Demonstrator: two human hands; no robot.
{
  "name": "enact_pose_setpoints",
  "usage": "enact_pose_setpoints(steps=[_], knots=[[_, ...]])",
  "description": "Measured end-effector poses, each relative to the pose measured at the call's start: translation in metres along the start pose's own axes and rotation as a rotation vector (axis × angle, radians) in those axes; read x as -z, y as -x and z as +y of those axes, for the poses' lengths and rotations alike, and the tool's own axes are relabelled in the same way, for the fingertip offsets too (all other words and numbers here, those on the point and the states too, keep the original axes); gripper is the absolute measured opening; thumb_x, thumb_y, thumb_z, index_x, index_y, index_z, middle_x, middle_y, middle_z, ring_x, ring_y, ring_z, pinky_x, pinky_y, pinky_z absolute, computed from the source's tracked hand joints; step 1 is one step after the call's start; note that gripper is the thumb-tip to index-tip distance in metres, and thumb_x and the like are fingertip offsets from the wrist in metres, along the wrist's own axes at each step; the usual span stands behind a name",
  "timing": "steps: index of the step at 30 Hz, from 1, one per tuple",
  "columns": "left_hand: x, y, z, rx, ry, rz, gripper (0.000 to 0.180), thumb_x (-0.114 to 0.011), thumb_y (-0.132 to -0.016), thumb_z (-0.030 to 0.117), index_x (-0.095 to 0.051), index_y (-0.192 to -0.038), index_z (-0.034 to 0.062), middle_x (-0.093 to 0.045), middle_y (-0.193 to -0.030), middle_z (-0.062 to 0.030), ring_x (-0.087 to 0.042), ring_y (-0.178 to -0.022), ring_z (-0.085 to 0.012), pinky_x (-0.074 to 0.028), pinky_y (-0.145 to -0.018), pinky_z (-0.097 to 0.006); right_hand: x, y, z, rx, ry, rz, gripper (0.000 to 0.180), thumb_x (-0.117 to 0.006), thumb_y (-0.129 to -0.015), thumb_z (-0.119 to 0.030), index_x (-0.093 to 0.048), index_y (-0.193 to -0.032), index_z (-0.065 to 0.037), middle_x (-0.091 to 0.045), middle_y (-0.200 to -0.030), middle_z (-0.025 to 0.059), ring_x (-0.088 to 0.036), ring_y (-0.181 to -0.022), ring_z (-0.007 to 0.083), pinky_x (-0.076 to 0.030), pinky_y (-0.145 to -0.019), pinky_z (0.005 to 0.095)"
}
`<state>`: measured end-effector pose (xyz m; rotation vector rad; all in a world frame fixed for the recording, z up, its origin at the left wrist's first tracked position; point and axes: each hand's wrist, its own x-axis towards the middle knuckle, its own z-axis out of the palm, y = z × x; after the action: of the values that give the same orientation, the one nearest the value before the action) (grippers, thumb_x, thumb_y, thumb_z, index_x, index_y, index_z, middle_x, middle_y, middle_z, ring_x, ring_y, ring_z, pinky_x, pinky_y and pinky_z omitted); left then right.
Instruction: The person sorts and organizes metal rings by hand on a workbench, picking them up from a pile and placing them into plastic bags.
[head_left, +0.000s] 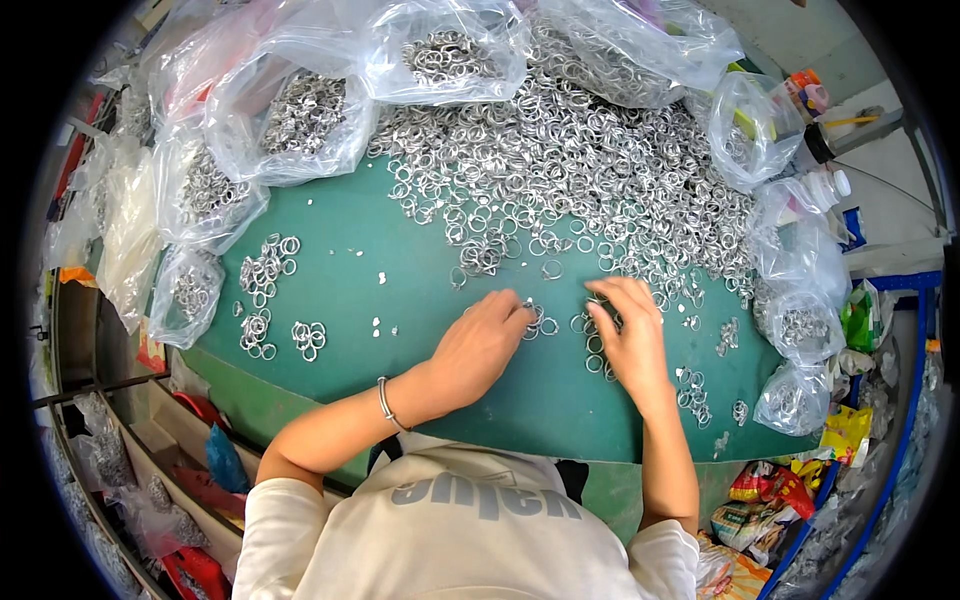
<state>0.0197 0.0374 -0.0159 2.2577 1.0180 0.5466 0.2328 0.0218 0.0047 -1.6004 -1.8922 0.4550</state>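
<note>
My left hand [472, 345] is closed in a pinch, its fingertips on a silver metal ring. A few loose rings [543, 325] lie against those fingertips on the green tabletop [330, 210]. Over to the right, my right hand [632, 338] hovers low with fingers curved and a gap between thumb and forefinger. Beside and partly beneath it is a short string of rings [594, 355]. Its palm side is hidden from view. A large heap of silver rings [560, 160] spreads across the far side of the table, reaching close to both hands.
Clear plastic bags of rings [290, 120] line the table's far and side edges. Small ring groups [309, 340] lie at left, and others [692, 395] at right. Tiny silver pieces [381, 278] dot the surface. A blue-framed rack [880, 460] with colourful packets stands at right, compartmented trays [150, 435] at left.
</note>
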Motion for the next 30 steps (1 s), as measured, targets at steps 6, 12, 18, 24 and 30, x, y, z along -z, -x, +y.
enact_pose_setpoints(steps=[6,12,18,24,30], knots=[[0.012,-0.006,0.011,0.071,-0.005,0.121,0.024,-0.061,-0.081,0.004,-0.055,-0.104,0.0029,-0.05,-0.097,-0.0119,-0.053,-0.086,-0.0311,-0.045,-0.074,-0.039,-0.006,-0.018,0.001,0.043,0.106,0.086,0.03,-0.061,-0.078,-0.001,-0.057,-0.109,0.0,-0.055,-0.103,0.0149,-0.051,-0.094,0.0314,-0.041,-0.084,0.0396],[0.001,-0.011,-0.005,0.038,-0.014,0.095,0.021,-0.062,-0.081,0.005,-0.054,-0.1,0.0019,-0.051,-0.093,-0.0112,-0.053,-0.081,-0.029,-0.045,-0.073,-0.038,0.022,0.002,0.009,0.013,0.191,-0.149,0.025,-0.067,-0.075,-0.005,-0.061,-0.098,-0.001,-0.058,-0.095,0.0121,-0.052,-0.09,0.0299,-0.041,-0.081,0.0382],[0.012,-0.015,-0.002,0.109,0.244,0.178,0.017,-0.061,-0.08,-0.001,-0.054,-0.096,0.0009,-0.051,-0.086,-0.0109,-0.054,-0.078,-0.0261,-0.045,-0.068,-0.035,0.021,0.006,0.018,-0.073,0.185,0.147,0.007,-0.064,-0.076,-0.003,-0.061,-0.081,-0.001,-0.056,-0.08,0.0125,-0.053,-0.081,0.0299,-0.04,-0.077,0.0387],[0.007,-0.006,0.0,0.034,0.204,0.142,0.02,-0.062,-0.08,0.0,-0.055,-0.098,0.002,-0.052,-0.087,-0.01,-0.054,-0.079,-0.0258,-0.045,-0.068,-0.035,0.009,0.022,0.011,-0.113,0.32,-0.001,0.016,-0.069,-0.075,-0.011,-0.059,-0.084,-0.002,-0.054,-0.089,0.0091,-0.049,-0.09,0.0273,-0.037,-0.077,0.0374],[0.02,0.002,0.007,0.13,0.163,0.126,0.025,-0.064,-0.079,0.001,-0.057,-0.102,0.0033,-0.053,-0.088,-0.0103,-0.055,-0.08,-0.0264,-0.046,-0.07,-0.035,0.013,0.022,0.009,-0.06,0.335,0.028,0.008,-0.065,-0.077,-0.005,-0.058,-0.08,-0.002,-0.055,-0.089,0.0085,-0.05,-0.086,0.0271,-0.036,-0.076,0.0369]])
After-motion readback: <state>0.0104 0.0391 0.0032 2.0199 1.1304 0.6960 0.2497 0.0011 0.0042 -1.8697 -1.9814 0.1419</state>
